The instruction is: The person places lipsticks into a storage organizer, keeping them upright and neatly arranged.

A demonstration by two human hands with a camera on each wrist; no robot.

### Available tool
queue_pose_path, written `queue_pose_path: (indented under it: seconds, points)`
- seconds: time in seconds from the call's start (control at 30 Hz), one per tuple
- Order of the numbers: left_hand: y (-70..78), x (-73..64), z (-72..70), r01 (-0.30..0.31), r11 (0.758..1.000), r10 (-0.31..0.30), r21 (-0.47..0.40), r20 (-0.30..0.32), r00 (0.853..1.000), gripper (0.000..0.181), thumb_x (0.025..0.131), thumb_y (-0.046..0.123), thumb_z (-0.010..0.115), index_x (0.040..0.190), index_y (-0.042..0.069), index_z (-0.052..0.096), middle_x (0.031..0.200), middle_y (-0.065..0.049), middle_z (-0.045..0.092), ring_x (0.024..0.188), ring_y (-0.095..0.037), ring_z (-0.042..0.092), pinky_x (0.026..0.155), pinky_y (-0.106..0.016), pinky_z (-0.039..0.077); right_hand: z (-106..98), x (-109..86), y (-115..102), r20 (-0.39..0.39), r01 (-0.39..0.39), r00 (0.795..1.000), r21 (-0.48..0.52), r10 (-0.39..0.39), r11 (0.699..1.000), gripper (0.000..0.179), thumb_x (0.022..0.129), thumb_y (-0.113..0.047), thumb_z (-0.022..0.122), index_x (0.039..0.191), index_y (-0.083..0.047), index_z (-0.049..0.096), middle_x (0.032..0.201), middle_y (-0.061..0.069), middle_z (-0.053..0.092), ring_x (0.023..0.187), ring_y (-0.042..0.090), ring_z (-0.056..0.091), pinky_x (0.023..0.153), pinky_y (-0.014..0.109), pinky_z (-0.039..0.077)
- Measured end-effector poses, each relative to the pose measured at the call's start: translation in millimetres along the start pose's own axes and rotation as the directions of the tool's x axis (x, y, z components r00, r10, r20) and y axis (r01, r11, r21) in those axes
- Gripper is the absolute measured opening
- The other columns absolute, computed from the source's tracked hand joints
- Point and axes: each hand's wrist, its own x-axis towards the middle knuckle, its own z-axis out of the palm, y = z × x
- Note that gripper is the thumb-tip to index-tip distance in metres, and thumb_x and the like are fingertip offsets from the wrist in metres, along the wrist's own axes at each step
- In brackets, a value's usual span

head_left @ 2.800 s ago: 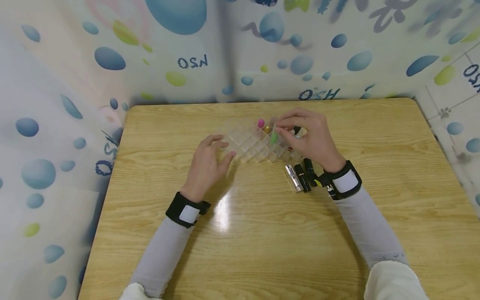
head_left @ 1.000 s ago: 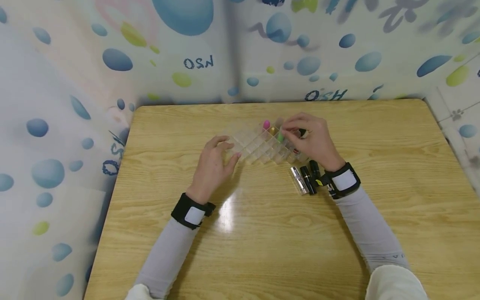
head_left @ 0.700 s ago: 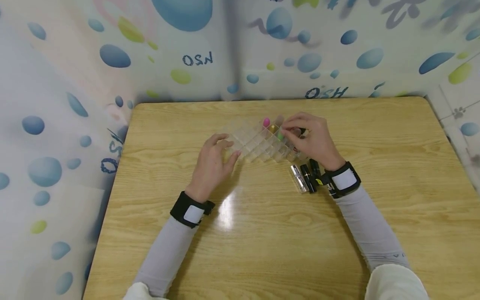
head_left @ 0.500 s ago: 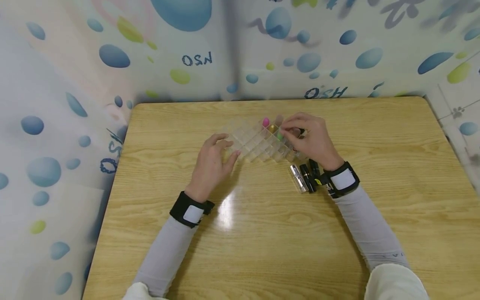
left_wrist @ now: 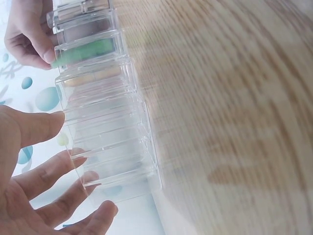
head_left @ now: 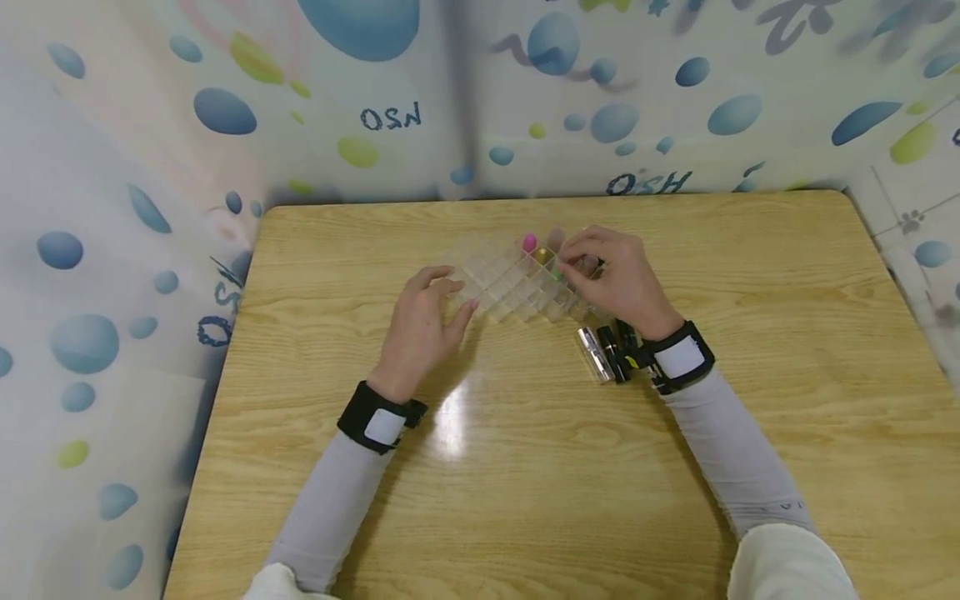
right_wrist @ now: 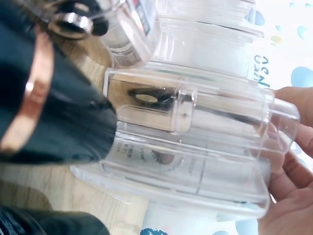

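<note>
A clear plastic lipstick organizer (head_left: 495,287) with diamond-shaped compartments stands on the table. My right hand (head_left: 618,271) is over its right part, thumb and fingertips pinching the top of a green lipstick tube (left_wrist: 88,51). Most of that tube sits down inside a compartment, seen through the clear wall in the left wrist view. My left hand (head_left: 420,329) is at the organizer's left end, fingers spread and relaxed, thumb right at its near edge. Pink (head_left: 529,242) and gold (head_left: 542,256) lipsticks stand in compartments beside the green one.
A silver lipstick (head_left: 596,356) and two black lipsticks (head_left: 613,353) lie side by side in front of the organizer, below my right wrist. The wooden table (head_left: 517,467) meets a patterned wall covering (head_left: 480,100) at the back.
Since the oldest frame, the green lipstick tube has gone down into its compartment, my right fingers lowering with it. During the last second both hands stay nearly still; the head view shifts slightly.
</note>
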Motion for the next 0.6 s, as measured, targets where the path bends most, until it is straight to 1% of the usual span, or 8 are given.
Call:
queue_pose_path:
  seconds: [0.13, 0.3, 0.47, 0.6]
  points:
    - [-1.0, 0.1, -0.3, -0.001, 1.000, 0.001, -0.002, -0.002, 1.000, 0.041, 0.098, 0.030, 0.069, 0.117, -0.005, 0.075, 0.138, -0.021, 0.062, 0.131, -0.038, 0.056, 0.111, -0.047, 0.047, 0.6, 0.8, -1.9, 0.019, -0.013, 1.000, -0.016, 0.013, 1.000, 0.010, 0.091, -0.011, 0.076, 0.096, -0.004, 0.081, 0.098, 0.004, 0.073, 0.074, 0.009, 0.063, 0.060, 0.021, 0.050]
    - [-1.5, -0.1, -0.2, 0.002, 1.000, -0.002, -0.001, 0.007, 1.000, 0.041, 0.098, 0.030, 0.069, 0.118, -0.005, 0.075, 0.139, -0.022, 0.062, 0.131, -0.038, 0.056, 0.111, -0.047, 0.047, 0.9, 0.5, -3.2, 0.030, -0.035, 0.999, -0.016, 0.036, 0.999, 0.009, 0.091, -0.011, 0.076, 0.095, -0.005, 0.082, 0.100, 0.004, 0.074, 0.074, 0.012, 0.065, 0.060, 0.024, 0.052]
    - [-0.9, 0.2, -1.0, 0.002, 1.000, -0.002, -0.004, 0.009, 1.000, 0.041, 0.098, 0.030, 0.069, 0.117, -0.006, 0.075, 0.138, -0.022, 0.062, 0.131, -0.037, 0.056, 0.111, -0.047, 0.047, 1.3, 0.6, -3.7, 0.031, -0.041, 0.999, -0.016, 0.041, 0.999, 0.008, 0.092, -0.011, 0.075, 0.093, -0.006, 0.081, 0.100, 0.004, 0.073, 0.072, 0.014, 0.065, 0.059, 0.027, 0.053]
    - [-1.0, 0.4, -1.0, 0.003, 1.000, -0.003, -0.008, 0.008, 1.000, 0.041, 0.098, 0.030, 0.069, 0.117, -0.006, 0.075, 0.139, -0.022, 0.062, 0.132, -0.037, 0.056, 0.110, -0.047, 0.047, 1.0, 0.6, -4.7, 0.030, -0.043, 0.999, -0.011, 0.044, 0.999, 0.007, 0.092, -0.010, 0.075, 0.093, -0.006, 0.081, 0.100, 0.004, 0.072, 0.071, 0.014, 0.064, 0.058, 0.026, 0.053]
